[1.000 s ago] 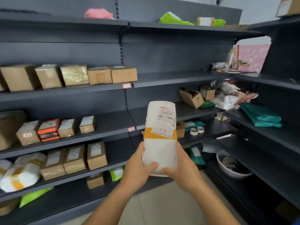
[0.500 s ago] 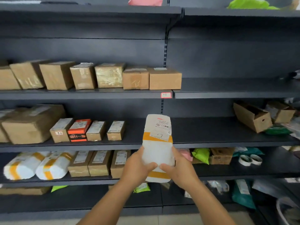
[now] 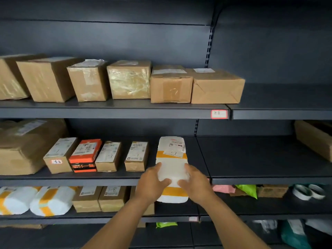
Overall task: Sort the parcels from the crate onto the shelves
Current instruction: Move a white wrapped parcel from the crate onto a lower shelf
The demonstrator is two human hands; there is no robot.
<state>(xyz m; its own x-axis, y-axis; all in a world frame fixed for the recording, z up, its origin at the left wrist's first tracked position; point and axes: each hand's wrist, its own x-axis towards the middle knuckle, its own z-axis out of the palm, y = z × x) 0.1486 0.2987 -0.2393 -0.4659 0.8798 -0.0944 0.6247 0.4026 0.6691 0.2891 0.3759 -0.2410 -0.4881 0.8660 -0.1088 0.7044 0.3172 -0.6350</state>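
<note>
Head view: both hands, left hand (image 3: 152, 184) and right hand (image 3: 196, 184), clasp the white parcel (image 3: 172, 169) at its middle, fingers curled round its sides, over the middle shelf (image 3: 107, 177) edge beside small boxes; it looks soft, light, slightly squashy, best held mid-body.

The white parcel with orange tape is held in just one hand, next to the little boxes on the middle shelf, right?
Not quite. Both hands hold it: the left hand grips one side of the white parcel and the right hand the other. The head view shows it. The rest is right: it is beside the small boxes on the middle shelf.
</note>
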